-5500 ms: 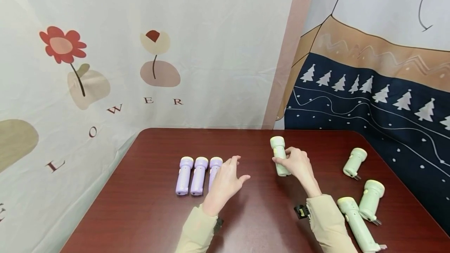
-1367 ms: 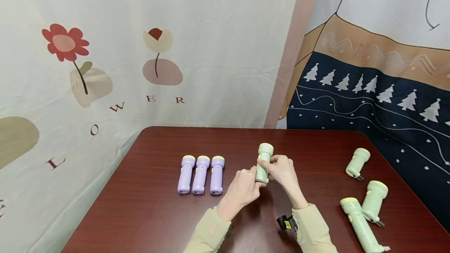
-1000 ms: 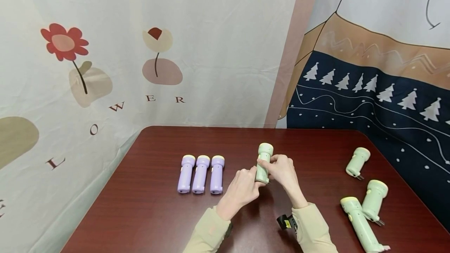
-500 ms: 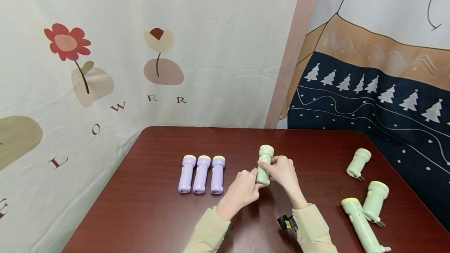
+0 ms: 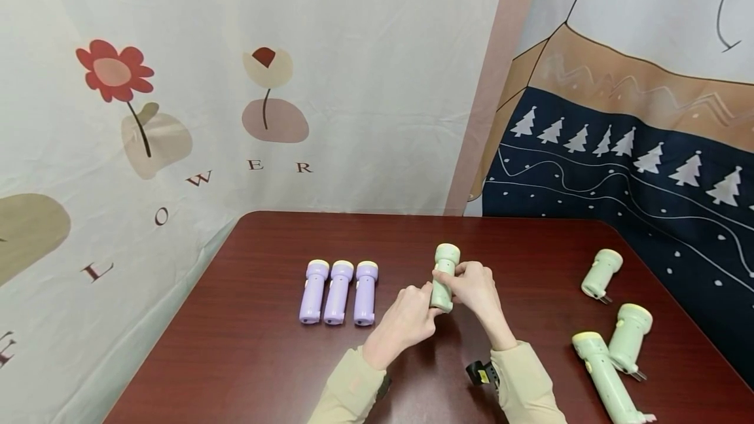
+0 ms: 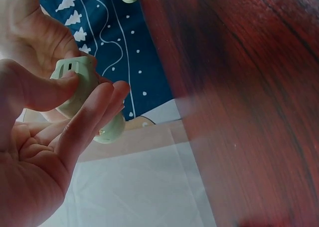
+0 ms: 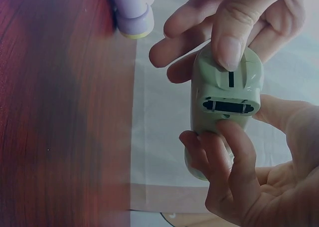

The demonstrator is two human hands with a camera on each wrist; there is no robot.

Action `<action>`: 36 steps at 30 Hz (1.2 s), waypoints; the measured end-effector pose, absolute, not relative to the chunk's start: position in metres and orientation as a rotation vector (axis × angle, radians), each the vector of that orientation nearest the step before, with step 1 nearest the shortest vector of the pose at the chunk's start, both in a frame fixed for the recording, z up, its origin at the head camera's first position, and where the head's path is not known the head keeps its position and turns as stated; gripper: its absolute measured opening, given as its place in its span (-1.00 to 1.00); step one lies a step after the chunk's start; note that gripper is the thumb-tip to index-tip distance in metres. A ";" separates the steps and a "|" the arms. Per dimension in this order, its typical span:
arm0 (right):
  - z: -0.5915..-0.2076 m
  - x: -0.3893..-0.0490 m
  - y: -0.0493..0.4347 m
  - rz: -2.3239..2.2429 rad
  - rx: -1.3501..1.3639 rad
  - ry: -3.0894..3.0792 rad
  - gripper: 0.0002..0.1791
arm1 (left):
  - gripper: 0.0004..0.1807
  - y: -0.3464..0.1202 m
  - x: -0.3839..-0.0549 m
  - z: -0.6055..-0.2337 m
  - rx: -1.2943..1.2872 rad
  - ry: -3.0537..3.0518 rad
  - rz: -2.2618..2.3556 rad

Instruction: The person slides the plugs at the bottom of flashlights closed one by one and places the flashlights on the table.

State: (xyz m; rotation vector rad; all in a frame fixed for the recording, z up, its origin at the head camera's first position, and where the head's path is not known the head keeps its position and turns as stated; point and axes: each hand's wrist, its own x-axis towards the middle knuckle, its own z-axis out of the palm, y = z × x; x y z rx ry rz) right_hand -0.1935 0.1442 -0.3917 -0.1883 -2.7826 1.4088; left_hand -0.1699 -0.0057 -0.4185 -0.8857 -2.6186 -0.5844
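Backdrop letters "LOWER" [image 5: 199, 178] beyond green flashlight [image 5: 446, 265]

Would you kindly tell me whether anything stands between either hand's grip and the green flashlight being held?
Nothing visible does: the right hand's grip holds the green flashlight directly, and the left hand touches its end with the thumb.

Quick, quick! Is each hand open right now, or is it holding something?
Left hand: open, its thumb pressing on the end of a green flashlight.
Right hand: closed, holding that same green flashlight.
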 end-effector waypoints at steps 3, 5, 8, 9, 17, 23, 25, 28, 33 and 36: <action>-0.392 -0.194 0.144 1.404 -0.192 -2.787 -0.55 | -0.76 -0.006 -0.170 -0.418 -0.882 -2.637 -0.552; -0.392 -0.194 0.144 1.407 -0.191 -2.787 -0.56 | -0.75 -0.006 -0.170 -0.418 -0.880 -2.649 -0.540; -0.393 -0.194 0.144 1.414 -0.184 -2.787 -0.57 | -0.73 -0.006 -0.169 -0.418 -0.878 -2.659 -0.542; -0.393 -0.194 0.144 1.415 -0.182 -2.787 -0.57 | -0.73 -0.006 -0.169 -0.418 -0.878 -2.661 -0.548; -0.396 -0.195 0.143 1.411 -0.177 -2.795 -0.59 | -0.78 -0.006 -0.169 -0.417 -0.872 -2.697 -0.579; -0.398 -0.197 0.142 1.424 -0.157 -2.812 -0.59 | -0.80 -0.011 -0.171 -0.413 -0.855 -2.782 -0.616; -0.400 -0.197 0.142 1.431 -0.146 -2.817 -0.57 | -0.77 -0.013 -0.172 -0.412 -0.850 -2.807 -0.606; -0.401 -0.197 0.142 1.462 -0.132 -2.821 -0.53 | -0.71 -0.019 -0.173 -0.411 -0.820 -2.847 -0.599; -0.401 -0.198 0.142 1.489 -0.136 -2.824 -0.50 | -0.71 -0.033 -0.177 -0.409 -0.616 -2.842 -0.584; -0.402 -0.199 0.141 1.494 -0.148 -2.829 -0.50 | -0.77 -0.043 -0.181 -0.409 -0.385 -2.756 -0.530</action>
